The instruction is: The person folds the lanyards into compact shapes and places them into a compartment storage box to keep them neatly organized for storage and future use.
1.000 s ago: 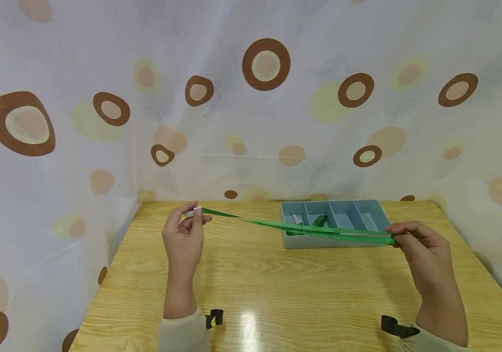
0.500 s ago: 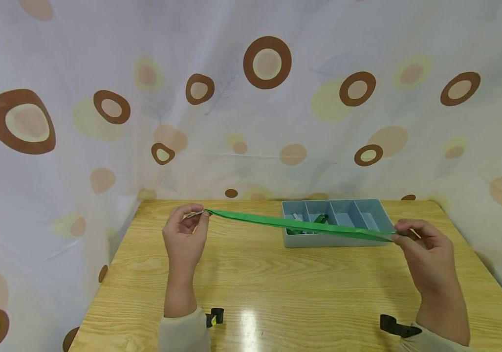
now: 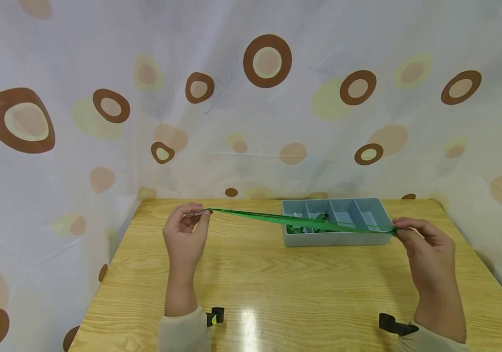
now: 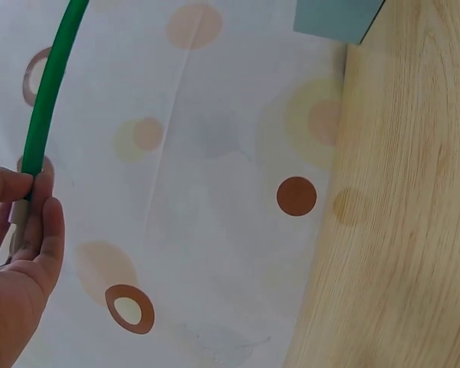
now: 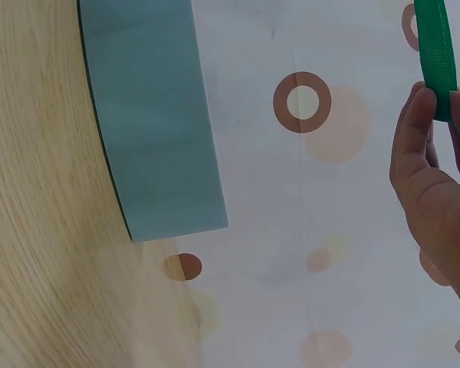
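A green ribbon lanyard (image 3: 294,221) is stretched in the air between both hands, sloping slightly down to the right. My left hand (image 3: 185,239) pinches its left end between thumb and fingers. A pale end piece (image 4: 19,213) shows partly among those fingers in the left wrist view. At the other end, my right hand (image 3: 431,259) pinches the folded ribbon with thumb and fingertips; its ribbed weave shows in the right wrist view. The two bands lie close together, nearly edge-on. Behind the lanyard stands a blue-grey divided box (image 3: 338,239), partly crossed by it.
More green ribbon (image 3: 294,229) lies in the box's left compartments, with a small white piece beside it. The box stands at the back of the wooden table (image 3: 251,278). A patterned cloth (image 3: 259,122) hangs behind the table and along both sides.
The lanyard's two bands, spread apart a second ago, have come together and turned edge-on. My right hand has risen slightly. The white piece at my left hand is now more covered by the fingers.
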Motion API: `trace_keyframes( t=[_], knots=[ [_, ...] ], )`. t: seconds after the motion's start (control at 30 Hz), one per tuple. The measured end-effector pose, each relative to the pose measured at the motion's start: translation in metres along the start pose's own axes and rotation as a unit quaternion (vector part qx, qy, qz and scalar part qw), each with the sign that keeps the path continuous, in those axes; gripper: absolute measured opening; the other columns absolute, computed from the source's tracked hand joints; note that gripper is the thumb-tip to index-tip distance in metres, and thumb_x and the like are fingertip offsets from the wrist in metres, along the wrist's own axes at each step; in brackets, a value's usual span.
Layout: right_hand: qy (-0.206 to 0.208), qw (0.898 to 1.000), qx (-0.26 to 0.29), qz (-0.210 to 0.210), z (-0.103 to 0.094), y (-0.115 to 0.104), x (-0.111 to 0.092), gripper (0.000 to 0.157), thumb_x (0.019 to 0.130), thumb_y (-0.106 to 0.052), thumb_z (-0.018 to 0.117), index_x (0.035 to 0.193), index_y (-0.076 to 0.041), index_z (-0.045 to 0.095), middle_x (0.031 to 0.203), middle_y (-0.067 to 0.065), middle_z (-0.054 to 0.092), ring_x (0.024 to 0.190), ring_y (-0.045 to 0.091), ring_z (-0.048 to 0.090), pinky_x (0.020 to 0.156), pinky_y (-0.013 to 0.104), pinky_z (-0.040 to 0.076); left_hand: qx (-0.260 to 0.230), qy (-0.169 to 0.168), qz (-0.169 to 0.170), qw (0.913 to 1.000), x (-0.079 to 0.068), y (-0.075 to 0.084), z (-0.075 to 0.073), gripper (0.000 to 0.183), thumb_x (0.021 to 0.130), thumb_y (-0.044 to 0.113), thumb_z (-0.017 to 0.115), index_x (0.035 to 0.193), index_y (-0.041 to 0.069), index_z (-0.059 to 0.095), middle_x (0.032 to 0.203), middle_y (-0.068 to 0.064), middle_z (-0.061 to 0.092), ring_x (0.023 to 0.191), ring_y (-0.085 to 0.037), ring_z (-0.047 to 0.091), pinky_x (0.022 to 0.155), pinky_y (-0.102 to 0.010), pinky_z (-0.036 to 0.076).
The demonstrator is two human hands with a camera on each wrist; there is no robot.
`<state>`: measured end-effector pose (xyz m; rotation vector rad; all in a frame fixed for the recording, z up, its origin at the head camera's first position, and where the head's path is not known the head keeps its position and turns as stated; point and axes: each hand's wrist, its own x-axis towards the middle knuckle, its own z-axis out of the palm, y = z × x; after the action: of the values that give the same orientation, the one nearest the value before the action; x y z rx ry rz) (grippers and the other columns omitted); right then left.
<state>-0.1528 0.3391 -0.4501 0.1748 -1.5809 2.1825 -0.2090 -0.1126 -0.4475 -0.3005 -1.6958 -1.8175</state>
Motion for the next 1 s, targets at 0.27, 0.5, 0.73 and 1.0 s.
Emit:
trace_keyframes(
  t=[0.27, 0.5, 0.73, 1.0],
  knots=[
    [0.007, 0.999, 0.035, -0.018, 0.0032, -0.0014, 0.0021, 0.016, 0.100, 0.021, 0.055, 0.106, 0.022, 0.069, 0.109, 0.013, 0.076, 0.105, 0.021, 0.072, 0.098, 0.022, 0.060, 0.004, 0.026, 0.008, 0.9996, 0.0011, 0.0010, 0.0024, 0.011, 0.093, -0.018, 0.067, 0.103, -0.021, 0.068, 0.109, -0.020, 0.061, 0.095, -0.011, 0.070, 0.089, -0.018, 0.061],
    [0.028, 0.999, 0.036, -0.021, 0.0041, -0.0026, 0.0016, 0.021, 0.100, 0.021, 0.053, 0.103, 0.019, 0.073, 0.108, 0.014, 0.078, 0.107, 0.022, 0.073, 0.099, 0.023, 0.059, 0.003, 0.026, 0.001, 0.9997, 0.0003, 0.0005, 0.0015, 0.010, 0.093, -0.018, 0.068, 0.102, -0.019, 0.071, 0.111, -0.015, 0.061, 0.096, -0.012, 0.070, 0.090, -0.018, 0.061],
    [0.022, 0.998, 0.053, -0.033, 0.0033, -0.0008, 0.0013, 0.020, 0.098, 0.025, 0.050, 0.106, 0.024, 0.069, 0.109, 0.016, 0.077, 0.111, 0.025, 0.071, 0.102, 0.024, 0.058, 0.002, 0.028, 0.008, 0.9996, 0.0005, 0.0004, 0.0016, 0.009, 0.093, -0.017, 0.068, 0.101, -0.018, 0.071, 0.110, -0.015, 0.062, 0.095, -0.011, 0.070, 0.090, -0.019, 0.061],
    [-0.010, 0.996, 0.072, -0.056, 0.0028, 0.0004, 0.0014, 0.027, 0.093, 0.033, 0.048, 0.113, 0.028, 0.065, 0.112, 0.020, 0.077, 0.112, 0.028, 0.074, 0.099, 0.027, 0.061, 0.006, 0.040, 0.017, 0.9990, 0.0014, 0.0016, 0.0019, 0.012, 0.093, -0.016, 0.069, 0.103, -0.020, 0.067, 0.104, -0.021, 0.062, 0.090, -0.011, 0.071, 0.088, -0.021, 0.062]
  ],
)
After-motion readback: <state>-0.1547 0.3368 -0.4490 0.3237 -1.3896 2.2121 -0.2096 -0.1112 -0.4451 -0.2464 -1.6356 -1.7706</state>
